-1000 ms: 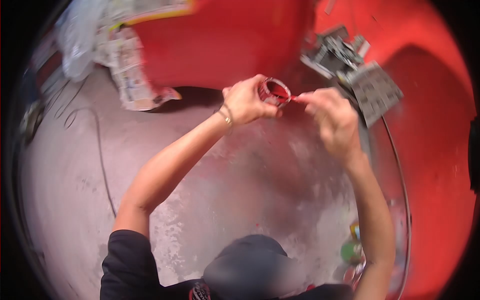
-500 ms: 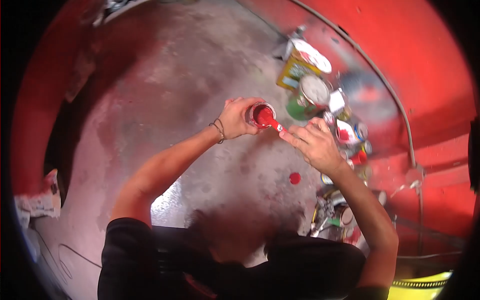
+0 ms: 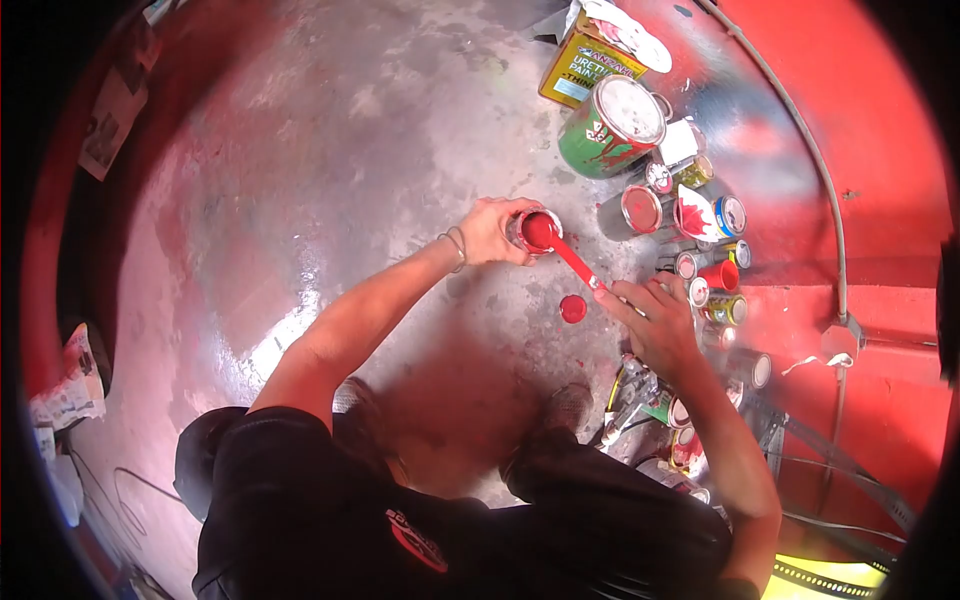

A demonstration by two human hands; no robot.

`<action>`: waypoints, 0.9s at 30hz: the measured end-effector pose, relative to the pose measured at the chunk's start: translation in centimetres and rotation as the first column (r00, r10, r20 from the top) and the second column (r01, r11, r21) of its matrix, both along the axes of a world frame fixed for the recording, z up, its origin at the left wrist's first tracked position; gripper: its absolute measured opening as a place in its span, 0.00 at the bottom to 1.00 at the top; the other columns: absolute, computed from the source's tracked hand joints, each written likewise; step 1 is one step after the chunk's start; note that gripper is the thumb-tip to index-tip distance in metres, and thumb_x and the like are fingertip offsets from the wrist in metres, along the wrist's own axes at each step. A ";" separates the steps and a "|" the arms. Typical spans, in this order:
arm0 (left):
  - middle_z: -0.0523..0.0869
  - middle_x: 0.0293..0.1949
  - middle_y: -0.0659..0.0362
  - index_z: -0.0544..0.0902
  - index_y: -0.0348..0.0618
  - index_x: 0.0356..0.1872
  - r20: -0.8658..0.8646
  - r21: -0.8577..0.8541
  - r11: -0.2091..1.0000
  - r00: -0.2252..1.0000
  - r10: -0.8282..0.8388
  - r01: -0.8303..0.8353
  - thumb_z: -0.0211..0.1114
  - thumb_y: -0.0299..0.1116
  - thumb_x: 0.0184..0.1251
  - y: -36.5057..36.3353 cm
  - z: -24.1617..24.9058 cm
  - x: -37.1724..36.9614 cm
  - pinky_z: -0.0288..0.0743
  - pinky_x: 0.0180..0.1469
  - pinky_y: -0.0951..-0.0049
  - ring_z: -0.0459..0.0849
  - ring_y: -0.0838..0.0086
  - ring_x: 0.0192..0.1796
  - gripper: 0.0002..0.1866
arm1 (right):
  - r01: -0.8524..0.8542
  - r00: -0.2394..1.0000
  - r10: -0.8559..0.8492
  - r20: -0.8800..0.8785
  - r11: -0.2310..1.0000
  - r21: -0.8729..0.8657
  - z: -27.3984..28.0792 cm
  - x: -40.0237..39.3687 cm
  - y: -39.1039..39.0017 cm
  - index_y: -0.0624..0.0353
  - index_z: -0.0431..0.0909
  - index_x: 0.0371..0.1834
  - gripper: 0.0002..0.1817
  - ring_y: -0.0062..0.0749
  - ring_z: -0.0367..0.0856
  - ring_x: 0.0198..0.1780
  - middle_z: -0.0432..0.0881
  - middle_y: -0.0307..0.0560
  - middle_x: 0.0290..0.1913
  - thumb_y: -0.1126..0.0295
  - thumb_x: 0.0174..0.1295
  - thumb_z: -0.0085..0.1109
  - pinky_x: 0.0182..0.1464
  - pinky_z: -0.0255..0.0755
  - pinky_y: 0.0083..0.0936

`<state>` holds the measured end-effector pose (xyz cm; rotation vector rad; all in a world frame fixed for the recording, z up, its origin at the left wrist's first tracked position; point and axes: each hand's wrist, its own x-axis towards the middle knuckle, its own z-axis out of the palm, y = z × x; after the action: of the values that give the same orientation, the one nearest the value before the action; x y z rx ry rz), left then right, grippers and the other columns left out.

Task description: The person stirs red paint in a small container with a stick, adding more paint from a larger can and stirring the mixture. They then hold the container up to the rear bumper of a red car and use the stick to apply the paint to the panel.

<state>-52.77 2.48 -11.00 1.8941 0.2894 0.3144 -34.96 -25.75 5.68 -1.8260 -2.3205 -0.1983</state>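
My left hand (image 3: 488,234) is wrapped round a small can (image 3: 557,220) tilted so its open mouth shows red paint inside. My right hand (image 3: 658,325) grips the lower right end of a flat stirring stick (image 3: 574,264) coated in red paint. The stick's far end is at the mouth of the can. Below the can on the floor lies a round red-covered lid (image 3: 573,309).
Along the red wall on the right stand several paint cans, among them a large green can (image 3: 597,140) and a yellow thinner tin (image 3: 575,75). An orange-red cup (image 3: 720,275) is among smaller cans. A hose (image 3: 790,100) runs along the wall.
More of the stick's length shows outside the can, and my right hand is farther from the can. The head view has shifted, bringing more cans and my legs into sight.
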 end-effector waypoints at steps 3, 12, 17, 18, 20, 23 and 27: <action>0.95 0.57 0.58 0.85 0.57 0.71 -0.007 0.166 0.983 0.997 0.083 -0.081 0.88 0.51 0.47 0.6 -0.8 -0.2 0.68 0.77 0.57 0.90 0.60 0.63 0.44 | 0.020 0.997 -0.018 -0.072 1.000 0.018 0.2 0.2 0.8 0.45 0.92 0.63 0.24 0.37 0.86 0.44 0.90 0.38 0.53 0.76 0.64 0.69 0.61 0.73 0.44; 0.94 0.58 0.62 0.86 0.58 0.69 -0.007 0.346 0.893 0.951 0.310 -0.288 0.86 0.48 0.47 -2.1 1.0 0.1 0.58 0.79 0.49 0.85 0.62 0.64 0.41 | 0.428 -0.045 -0.553 -0.832 0.742 -0.516 -6.2 1.9 4.4 0.60 0.90 0.65 0.16 0.27 0.88 0.49 0.91 0.41 0.53 0.64 0.83 0.66 0.52 0.81 0.26; 0.94 0.58 0.62 0.87 0.56 0.68 0.132 0.206 0.883 0.906 0.402 -0.422 0.90 0.49 0.43 -4.2 0.5 0.5 0.58 0.75 0.50 0.85 0.63 0.60 0.44 | 0.378 -0.399 -0.436 -0.807 0.723 -0.578 -9.6 1.3 4.8 0.72 0.87 0.66 0.21 0.26 0.87 0.51 0.90 0.44 0.54 0.64 0.83 0.66 0.55 0.83 0.25; 0.94 0.58 0.62 0.87 0.56 0.68 0.141 0.194 0.884 0.903 0.405 -0.426 0.90 0.49 0.43 -4.4 0.4 0.5 0.58 0.75 0.51 0.85 0.63 0.59 0.44 | 0.382 -0.388 -0.435 -0.813 0.727 -0.571 -9.8 1.5 4.5 0.72 0.87 0.66 0.21 0.26 0.87 0.50 0.91 0.45 0.54 0.64 0.83 0.66 0.55 0.83 0.25; 0.94 0.58 0.61 0.87 0.56 0.68 0.160 0.172 0.883 0.897 0.412 -0.437 0.90 0.49 0.43 -4.5 -0.1 0.4 0.58 0.75 0.51 0.85 0.64 0.59 0.44 | 0.390 -0.363 -0.431 -0.826 0.735 -0.555 -9.6 1.5 3.9 0.72 0.87 0.66 0.21 0.26 0.87 0.50 0.91 0.45 0.55 0.65 0.83 0.66 0.57 0.82 0.26; 0.93 0.61 0.61 0.84 0.55 0.71 0.089 0.149 0.911 0.923 0.375 -0.384 0.90 0.48 0.46 -4.2 -0.3 0.0 0.57 0.78 0.53 0.84 0.65 0.65 0.45 | 0.414 -0.347 -0.436 -0.830 0.723 -0.553 -8.9 1.8 2.6 0.71 0.87 0.66 0.20 0.26 0.87 0.49 0.91 0.45 0.54 0.65 0.82 0.66 0.58 0.81 0.26; 0.92 0.59 0.62 0.85 0.55 0.71 0.062 0.160 0.917 0.931 0.359 -0.364 0.90 0.48 0.47 -3.5 -0.7 -0.2 0.56 0.79 0.52 0.83 0.65 0.64 0.44 | 0.402 -0.326 -0.441 -0.836 0.736 -0.545 -8.5 3.3 1.3 0.70 0.88 0.65 0.20 0.25 0.87 0.47 0.92 0.44 0.51 0.64 0.81 0.68 0.59 0.80 0.26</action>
<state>-52.93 -1.06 -11.67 1.9954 0.6123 0.6352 -31.66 -24.44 -2.79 -1.6062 -0.3838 0.9000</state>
